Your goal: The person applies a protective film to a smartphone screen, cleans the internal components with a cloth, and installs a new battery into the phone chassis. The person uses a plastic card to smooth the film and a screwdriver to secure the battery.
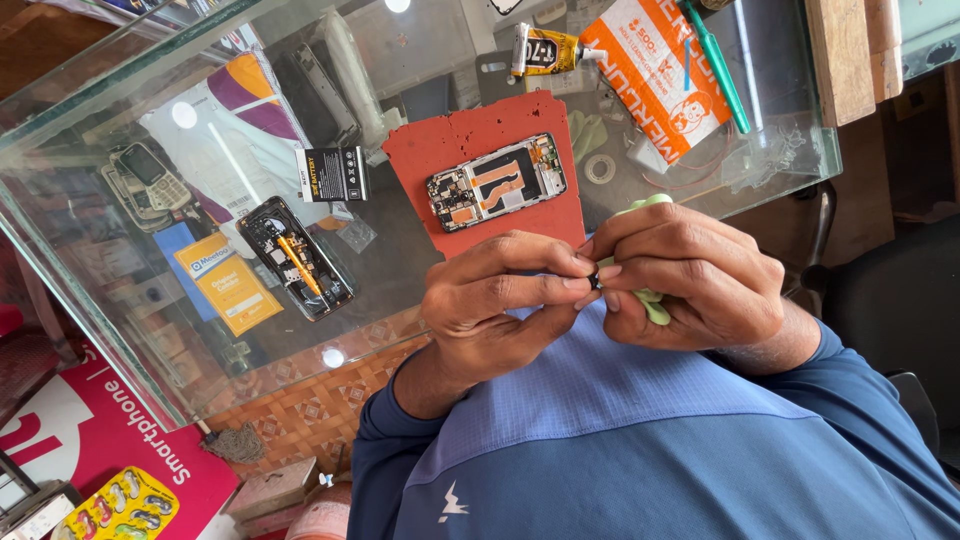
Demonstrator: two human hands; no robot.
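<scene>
left hand (490,305): fingertips pinch a small dark part (595,283), just above the blue shirt (640,440).
right hand (690,275): fingers close on a pale green cloth (650,300) and meet the left fingertips at the part.
open phone (497,182): lies on a red mat (470,140) on the glass counter (120,110).
nearby: back cover (297,257), battery (332,174), glue tube (550,50), green tool (718,65).

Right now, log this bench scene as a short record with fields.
Setting: glass counter
Left hand: pinches a tiny dark part at its fingertips
Right hand: pinches the same part, holds a pale green tool
Red mat: carries an opened phone frame
Beside mat: second opened phone, black battery
Far edge: glue tube, orange packet, green-handled tool
</scene>
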